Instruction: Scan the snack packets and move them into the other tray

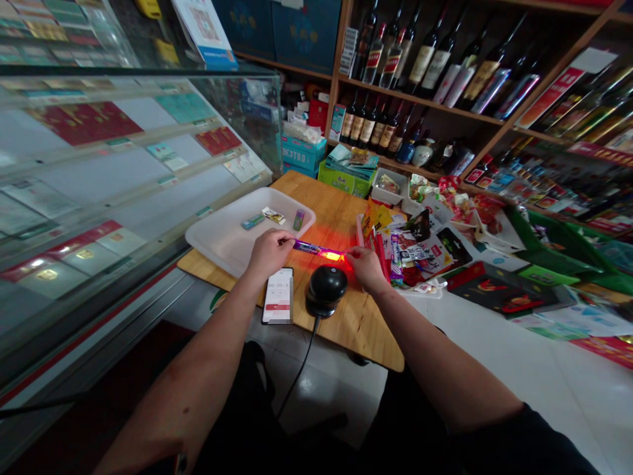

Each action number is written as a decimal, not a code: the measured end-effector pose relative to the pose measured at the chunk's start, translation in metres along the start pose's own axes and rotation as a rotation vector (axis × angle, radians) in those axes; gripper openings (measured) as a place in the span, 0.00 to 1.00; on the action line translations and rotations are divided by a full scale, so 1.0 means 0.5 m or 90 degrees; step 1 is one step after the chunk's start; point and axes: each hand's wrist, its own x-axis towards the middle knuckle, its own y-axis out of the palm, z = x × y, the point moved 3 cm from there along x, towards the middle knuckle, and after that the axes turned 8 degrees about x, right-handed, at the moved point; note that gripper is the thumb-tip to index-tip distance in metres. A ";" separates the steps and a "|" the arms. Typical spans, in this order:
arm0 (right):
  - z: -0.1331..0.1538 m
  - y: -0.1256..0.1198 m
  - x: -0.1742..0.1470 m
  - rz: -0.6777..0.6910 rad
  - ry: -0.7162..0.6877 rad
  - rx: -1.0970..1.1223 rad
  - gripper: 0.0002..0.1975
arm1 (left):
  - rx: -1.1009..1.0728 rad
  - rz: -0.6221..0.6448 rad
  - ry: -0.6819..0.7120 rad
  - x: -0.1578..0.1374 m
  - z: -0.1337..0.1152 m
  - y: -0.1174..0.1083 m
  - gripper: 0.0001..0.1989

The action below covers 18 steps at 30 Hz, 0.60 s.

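Stretched level between both hands is a slim purple candy pack (308,247) with light lettering. My left hand (270,253) pinches its left end, and my right hand (366,266) grips the right end. Just in front of the pack stands a black barcode scanner (328,284), whose red light falls on the wrapper and table. Beyond my left hand, a white plastic tray (212,227) holds a few small packets, including a green one (252,221) and a purple one (299,220).
A phone (277,297) showing a timer lies at the wooden table's (316,198) near edge. Piled snack packets (420,244) sit to the right. A glass display counter (148,165) runs along the left. Bottles (376,125) fill the back shelves. The scanner's cable (299,369) hangs toward me.
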 end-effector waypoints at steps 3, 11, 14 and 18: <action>0.016 -0.006 -0.003 -0.029 0.000 0.026 0.11 | -0.027 -0.010 -0.001 0.000 -0.006 -0.004 0.12; 0.064 -0.014 -0.029 -0.019 0.082 0.282 0.16 | -0.165 -0.009 -0.036 -0.003 -0.034 0.002 0.14; 0.073 -0.029 -0.036 -0.055 0.089 0.295 0.19 | -0.236 -0.018 -0.032 -0.002 -0.052 0.008 0.14; 0.077 -0.052 -0.044 -0.114 0.102 0.273 0.17 | -0.323 0.001 -0.006 -0.001 -0.083 0.019 0.15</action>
